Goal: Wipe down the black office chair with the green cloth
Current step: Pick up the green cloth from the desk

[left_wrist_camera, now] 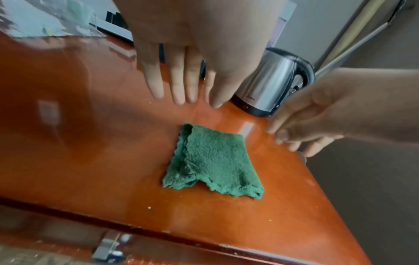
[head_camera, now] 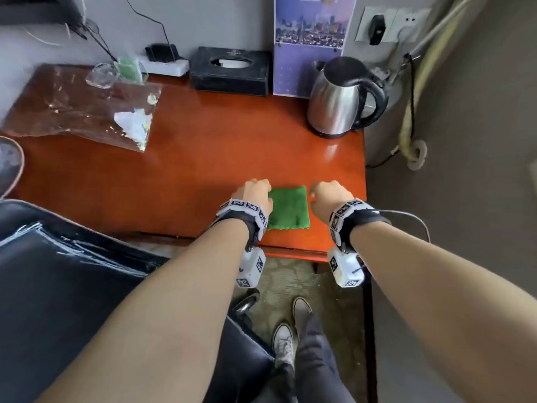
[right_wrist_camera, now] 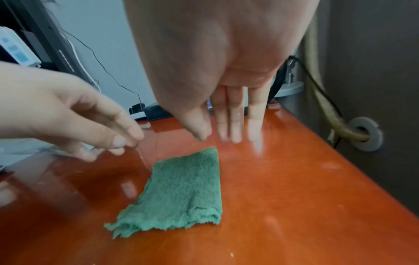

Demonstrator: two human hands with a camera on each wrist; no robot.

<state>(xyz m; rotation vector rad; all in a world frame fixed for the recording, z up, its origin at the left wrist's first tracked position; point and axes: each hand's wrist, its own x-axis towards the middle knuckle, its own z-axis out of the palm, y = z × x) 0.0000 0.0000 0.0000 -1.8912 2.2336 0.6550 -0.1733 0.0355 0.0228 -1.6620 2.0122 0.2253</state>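
Hovering over the red-brown desk, my 2 hands flank the green cloth; neither holds it. My left hand sits at the cloth's left edge and seems to overlap it in the head view, though the left wrist view shows its fingers extended, close together and clear of the fabric; my right hand lies just beside the right edge, apart from it, fingers straight and pointing down at the desk beyond the cloth's far corner. Both hands are relaxed and empty. The cloth is folded into a near rectangle, lying flat near the front edge of the desk; its long axis runs away from me, toward the kettle and the wall, with the ragged open edges nearest me and the neater fold at the far end. The left hand is, by my judgement, the nearer of the 2; a pickup would mean closing inward across the short axis. The black office chair stands to my left, below desk level, not yet wiped.
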